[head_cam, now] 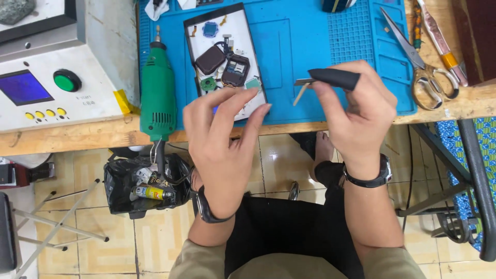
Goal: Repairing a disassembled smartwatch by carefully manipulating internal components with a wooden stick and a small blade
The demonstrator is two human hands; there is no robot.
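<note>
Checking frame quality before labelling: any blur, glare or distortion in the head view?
Head view: even, soft light, only faint shadows under the hands; left hand slightly soft, as if motion-blurred; right hand and its black-handled tool reasonably sharp; mild sheen on the floor tiles, no harsh glare on the blue mat; wide-angle bending of the bench edge.

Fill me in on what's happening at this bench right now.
A person sits at a wooden bench with a blue work mat. The right hand pinches a pair of tweezers with a black grip, tip pointing left. The left hand is raised beside it, fingers spread, holding nothing visible. Behind it a white tray holds small disassembled watch parts. A green rotary tool lies to the left, scissors to the right.
</note>
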